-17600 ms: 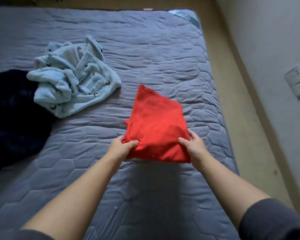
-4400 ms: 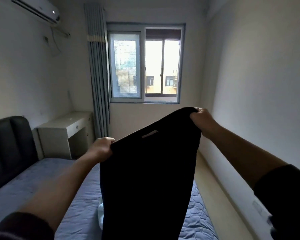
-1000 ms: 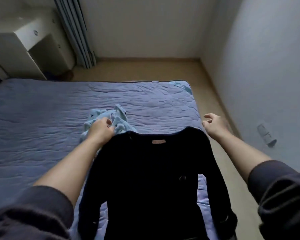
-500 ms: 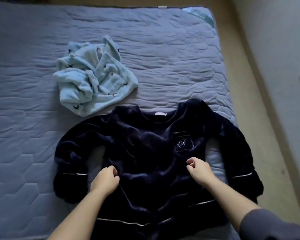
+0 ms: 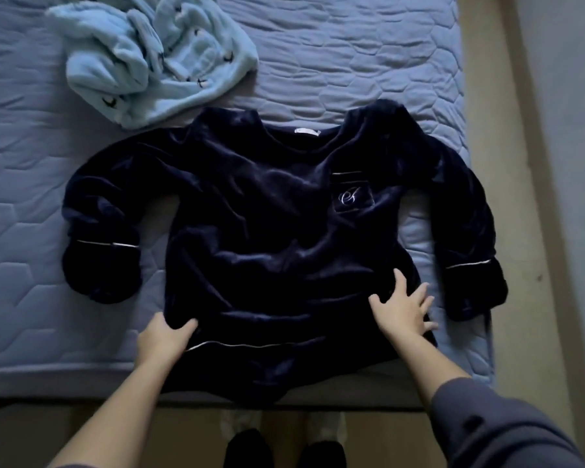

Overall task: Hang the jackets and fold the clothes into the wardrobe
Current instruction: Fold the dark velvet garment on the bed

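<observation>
Our left grip [image 5: 164,336] now pinches the top [image 5: 277,224] at its lower left edge, thumb over the cloth, fingers hidden beneath. Our right grip [image 5: 402,309] lies wide and flat on the lower right, fingers spread. Half a second ago both sat curled higher on the chest, so we have slid down towards the hem. We judge the top nearly smooth enough to fold. It lies face up on the bed [image 5: 31,298], sleeves bent alongside, hem at the near edge, a blue garment [image 5: 149,52] just beside one shoulder. Both grips reach forward, backs up.
</observation>
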Motion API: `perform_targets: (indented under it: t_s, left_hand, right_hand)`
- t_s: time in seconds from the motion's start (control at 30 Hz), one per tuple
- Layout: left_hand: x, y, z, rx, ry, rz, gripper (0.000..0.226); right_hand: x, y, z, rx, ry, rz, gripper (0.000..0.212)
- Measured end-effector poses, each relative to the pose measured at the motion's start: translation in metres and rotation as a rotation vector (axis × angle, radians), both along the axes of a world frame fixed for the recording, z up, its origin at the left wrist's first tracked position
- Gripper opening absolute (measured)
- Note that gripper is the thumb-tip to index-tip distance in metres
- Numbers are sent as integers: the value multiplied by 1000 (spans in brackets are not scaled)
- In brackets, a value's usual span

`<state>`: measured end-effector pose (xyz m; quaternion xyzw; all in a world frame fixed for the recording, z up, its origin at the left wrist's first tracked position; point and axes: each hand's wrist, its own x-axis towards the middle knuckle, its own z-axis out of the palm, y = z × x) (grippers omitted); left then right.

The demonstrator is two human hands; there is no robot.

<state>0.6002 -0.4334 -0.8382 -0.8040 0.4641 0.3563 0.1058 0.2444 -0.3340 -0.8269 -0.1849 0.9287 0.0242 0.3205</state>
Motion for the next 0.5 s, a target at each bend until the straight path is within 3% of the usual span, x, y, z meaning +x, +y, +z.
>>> perform_targets:
  t_s: [0.13,0.27,0.37,0.5]
  left_hand:
    - [14,2,8,105,80,-38,42]
    - [30,8,23,226,-81,-157,46]
    - [38,13,42,278,-224,-206,54]
    - [26,13,54,362,-273,-243,64]
  right_hand:
    - [-22,24,-3,-65,-122,-156,66]
    - [-30,59,14,-32,-220,-34,43]
    - [-38,88,36,234,-241,7,56]
    - [-39,88,53,389,-292,35,75]
